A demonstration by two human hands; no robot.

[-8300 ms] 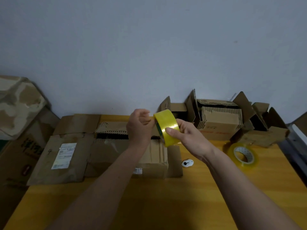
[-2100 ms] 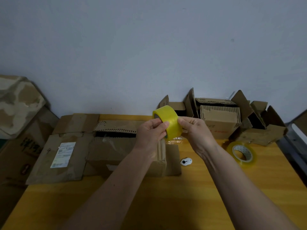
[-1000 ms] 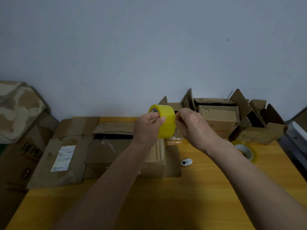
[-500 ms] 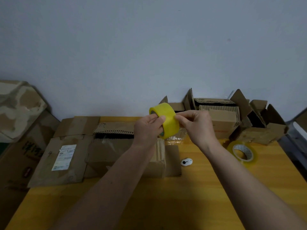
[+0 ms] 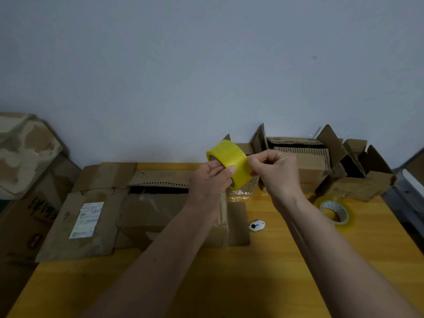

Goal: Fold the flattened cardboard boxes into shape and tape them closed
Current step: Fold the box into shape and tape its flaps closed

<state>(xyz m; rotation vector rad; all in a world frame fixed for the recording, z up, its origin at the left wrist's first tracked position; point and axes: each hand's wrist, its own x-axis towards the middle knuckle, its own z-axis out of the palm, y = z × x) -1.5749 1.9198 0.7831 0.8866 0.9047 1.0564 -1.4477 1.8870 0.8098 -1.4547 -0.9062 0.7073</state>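
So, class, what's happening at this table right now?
A person holds a yellow tape roll up above the wooden table. The left hand grips the roll while the right hand pinches at its edge, apparently picking for the loose end. Below lies a partly folded cardboard box, its top not yet taped. A second tape roll and a small white cutter rest on the table, with more open boxes against the wall.

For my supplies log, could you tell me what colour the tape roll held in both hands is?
Yellow; the tape roll shows best in the head view.
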